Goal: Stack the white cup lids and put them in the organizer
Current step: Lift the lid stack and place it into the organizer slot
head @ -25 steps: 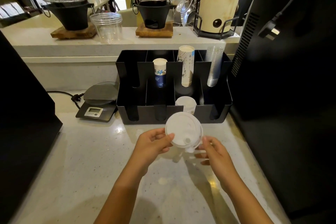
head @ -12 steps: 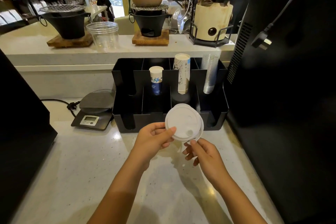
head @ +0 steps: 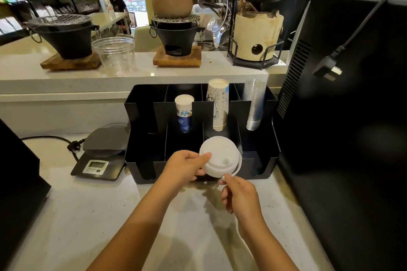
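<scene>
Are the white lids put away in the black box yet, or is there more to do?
Not yet. The white lids already look stacked. The left hand holds the stack at its left edge, and the right hand pinches its lower rim. They are held just in front of the black organizer, above the counter. Still left: lowering the stack into one of the compartments and letting go.

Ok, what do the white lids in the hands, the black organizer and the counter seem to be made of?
White lids: likely thin moulded plastic, matte, with a raised rim and sip hole. Organizer: black, smooth, thin flat walls; sheet metal or rigid plastic, cannot tell which. Counter: pale speckled stone or composite, polished, since it shows soft reflections.
</scene>
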